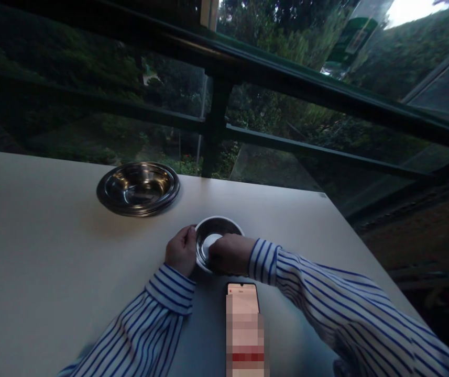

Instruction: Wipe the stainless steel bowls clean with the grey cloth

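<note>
In the head view a small metal bowl (pixel 224 225) with a pale rim sits on the white table. My left hand (pixel 182 251) grips its left side, with the thumb at the rim. My right hand (pixel 231 254) reaches over the right side into the bowl, fingers curled down inside. A round white patch (pixel 210 243) shows beside those fingers; I cannot tell whether it is a separate thing or the bowl's bottom. Whatever the right fingertips hold, if anything, is hidden.
A stack of wide, shiny metal bowls (pixel 140 213) stands at the back left of the table (pixel 51 230). A lit phone (pixel 243 309), partly pixelated, lies in front of the small bowl. Beyond the table's far edge run a dark railing (pixel 271 65) and glass panes.
</note>
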### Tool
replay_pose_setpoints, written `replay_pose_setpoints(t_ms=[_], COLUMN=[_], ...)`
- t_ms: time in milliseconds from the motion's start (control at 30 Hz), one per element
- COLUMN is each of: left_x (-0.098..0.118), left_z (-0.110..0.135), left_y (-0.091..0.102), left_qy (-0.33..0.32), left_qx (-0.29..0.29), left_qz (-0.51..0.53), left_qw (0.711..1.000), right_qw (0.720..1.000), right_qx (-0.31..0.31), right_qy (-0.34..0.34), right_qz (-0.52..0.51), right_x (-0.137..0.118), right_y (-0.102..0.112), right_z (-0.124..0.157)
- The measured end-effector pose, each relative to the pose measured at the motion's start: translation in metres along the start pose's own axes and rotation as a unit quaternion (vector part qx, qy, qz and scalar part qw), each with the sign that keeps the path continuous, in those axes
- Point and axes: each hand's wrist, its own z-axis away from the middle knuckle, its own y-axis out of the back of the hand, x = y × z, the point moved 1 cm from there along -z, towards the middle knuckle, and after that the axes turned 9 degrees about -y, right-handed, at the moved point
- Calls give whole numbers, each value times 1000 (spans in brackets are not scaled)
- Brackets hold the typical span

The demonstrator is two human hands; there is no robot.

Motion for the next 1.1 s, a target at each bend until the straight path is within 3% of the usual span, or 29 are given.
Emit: replay_pose_setpoints(t_ms=[167,367,533,700,900,1100], left_x=[-3,-2,0,-2,-3,-4], left_z=[0,-1,-1,-2,-2,-3], left_y=[2,1,2,3,2,1], left_qy=[-3,-3,-6,-14,-14,-20], left_qx=[7,-5,-15,-19,-22,-32], left_qz=[-2,3,9,19,33,63], left_qw=[1000,1000,1000,1000,999,997], right_qw=[997,998,990,973,972,965], right_qx=[39,28,105,192,189,245], right_qy=[20,27,37,-11,29,-43], right_qz=[-58,-45,-91,-126,-135,-79], right_x=[-6,8,-3,-4,-5,1], right_y=[-7,-7,-13,-18,-17,-10], right_z=[-1,4,-13,-28,-23,-32])
